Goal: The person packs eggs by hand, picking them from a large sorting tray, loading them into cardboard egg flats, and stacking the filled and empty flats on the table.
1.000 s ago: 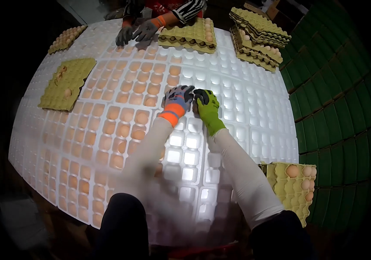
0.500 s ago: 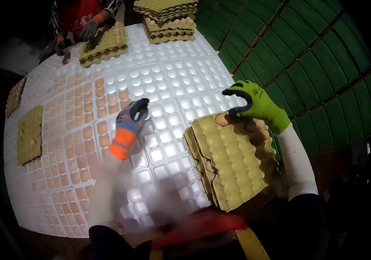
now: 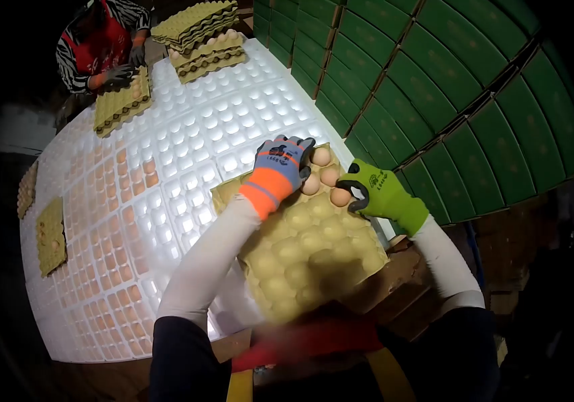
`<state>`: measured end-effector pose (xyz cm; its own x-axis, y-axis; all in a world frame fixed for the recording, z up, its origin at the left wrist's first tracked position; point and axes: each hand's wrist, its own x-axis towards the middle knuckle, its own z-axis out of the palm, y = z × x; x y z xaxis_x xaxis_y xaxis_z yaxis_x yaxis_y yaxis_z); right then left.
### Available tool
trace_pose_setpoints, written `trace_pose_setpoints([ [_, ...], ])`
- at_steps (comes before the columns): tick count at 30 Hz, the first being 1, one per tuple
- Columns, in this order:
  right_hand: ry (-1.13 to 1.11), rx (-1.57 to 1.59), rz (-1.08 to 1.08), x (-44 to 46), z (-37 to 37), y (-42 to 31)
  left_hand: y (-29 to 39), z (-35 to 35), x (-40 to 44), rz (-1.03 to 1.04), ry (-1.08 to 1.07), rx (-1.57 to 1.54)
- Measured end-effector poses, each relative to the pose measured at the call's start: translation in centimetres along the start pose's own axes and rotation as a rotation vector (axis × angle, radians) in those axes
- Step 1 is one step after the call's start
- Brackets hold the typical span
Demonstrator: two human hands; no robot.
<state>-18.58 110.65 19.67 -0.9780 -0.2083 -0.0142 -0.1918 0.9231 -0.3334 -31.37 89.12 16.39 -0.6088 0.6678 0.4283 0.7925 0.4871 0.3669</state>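
The left grip (image 3: 283, 161) is gloved in grey-blue and black, banded with orange; the right grip (image 3: 379, 191) is gloved in lime green and black. Pale brown eggs (image 3: 340, 196) are set against a yellowish tray (image 3: 294, 258) at the surface's (image 3: 255, 315) near right corner. Green boxes (image 3: 458, 161) are seen beyond the right edge. A person's sleeve (image 3: 68, 65) is striped black and white.

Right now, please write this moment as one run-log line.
left hand: over pulp tray, by eggs | right hand: at front egg | co-worker: at another tray
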Motion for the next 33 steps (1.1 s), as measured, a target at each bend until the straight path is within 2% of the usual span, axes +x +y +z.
trace_pose_setpoints([
  [2,0.061,-0.041,-0.109,-0.4,-0.3,0.8,0.4,1.2,1.8,-0.107,-0.353,0.167],
  [3,0.060,-0.030,-0.125,-0.6,-0.2,1.9,0.3,1.3,1.7,-0.055,-0.324,0.283],
  [4,0.085,0.410,-0.064,-1.1,0.1,3.4,-0.2,1.0,1.1,-0.068,-0.331,0.295],
  [5,0.104,0.846,0.002,-1.5,0.2,4.6,-0.3,-0.1,0.0,-0.144,-0.174,0.032],
  [6,-0.009,1.237,0.265,-2.3,-1.2,4.7,-0.5,-0.9,-0.9,-0.212,-0.010,-0.228],
  [7,0.037,1.346,0.214,-1.9,-1.2,5.1,-0.3,-1.1,-2.1,-0.438,0.100,-0.912],
  [8,0.055,1.413,0.185,-1.2,-0.8,5.3,0.3,-3.1,-2.5,-0.667,-0.002,-1.298],
  [9,0.071,1.480,0.155,-0.5,-0.4,5.4,0.5,-3.0,-2.8,-0.625,-0.028,-1.171],
  [10,0.158,1.063,-0.038,1.1,0.4,5.8,0.9,-2.5,-3.0,-0.582,-0.047,-1.047],
  [11,0.241,0.635,-0.218,2.3,0.8,5.6,2.3,-1.3,-2.9,-0.410,-0.076,-0.692],
  [12,0.103,0.330,-0.111,2.2,-1.2,3.0,3.8,-1.1,-2.5,-0.293,-0.152,-0.160],
  [14,0.160,-0.113,-0.168,3.3,1.3,2.7,5.7,0.7,-1.8,-0.254,-0.298,0.284],
  [15,0.153,-0.110,-0.177,3.1,1.9,3.1,5.7,0.7,-1.5,-0.276,-0.331,0.235],
  [16,0.222,0.103,-0.201,3.0,2.0,3.8,5.1,0.3,-1.4,-0.286,-0.319,0.238],
  [17,0.289,0.316,-0.226,3.0,1.9,4.6,4.0,-0.5,-1.5,-0.361,-0.241,-0.007],
  [18,0.286,0.315,-0.236,2.8,1.4,5.0,3.0,-1.0,-1.7,-0.430,-0.163,-0.254],
  [19,0.100,0.747,0.068,2.4,0.6,5.4,2.1,-0.9,-2.0,-0.574,0.000,-0.787],
  [20,-0.113,1.158,0.394,1.8,0.3,5.6,1.0,-0.6,-1.7,-0.628,0.077,-1.388],
  [21,0.089,1.391,0.215,1.5,1.8,5.8,0.7,-1.1,-0.8,-0.703,0.029,-1.415],
  [22,0.177,1.455,0.307,1.1,2.2,5.7,0.7,-1.7,0.2,-0.778,-0.004,-1.437],
  [23,0.195,1.427,0.324,1.1,2.4,6.3,0.0,-0.3,1.2,-0.623,0.007,-1.111],
  [24,0.183,1.647,0.379,1.5,3.4,7.9,-0.4,1.4,2.5,-0.491,0.015,-0.769],
  [25,0.211,1.719,0.385,1.6,3.3,8.2,0.1,2.2,3.6,-0.276,0.009,-0.282],
  [26,0.251,1.664,0.397,1.7,2.8,7.5,1.8,1.5,4.3,-0.289,-0.145,0.021],
  [28,0.318,1.559,0.304,2.1,1.6,6.5,2.4,3.6,6.7,-0.129,-0.552,0.420],
  [31,0.361,1.500,0.262,3.9,1.3,5.7,2.1,5.4,6.7,-0.181,-0.397,0.443],
  [32,0.472,1.429,0.277,4.5,1.6,4.7,2.0,3.7,6.2,-0.199,-0.394,0.432],
  [33,0.525,1.394,0.282,5.0,1.3,4.0,1.8,1.9,5.9,-0.285,-0.359,0.203],
])
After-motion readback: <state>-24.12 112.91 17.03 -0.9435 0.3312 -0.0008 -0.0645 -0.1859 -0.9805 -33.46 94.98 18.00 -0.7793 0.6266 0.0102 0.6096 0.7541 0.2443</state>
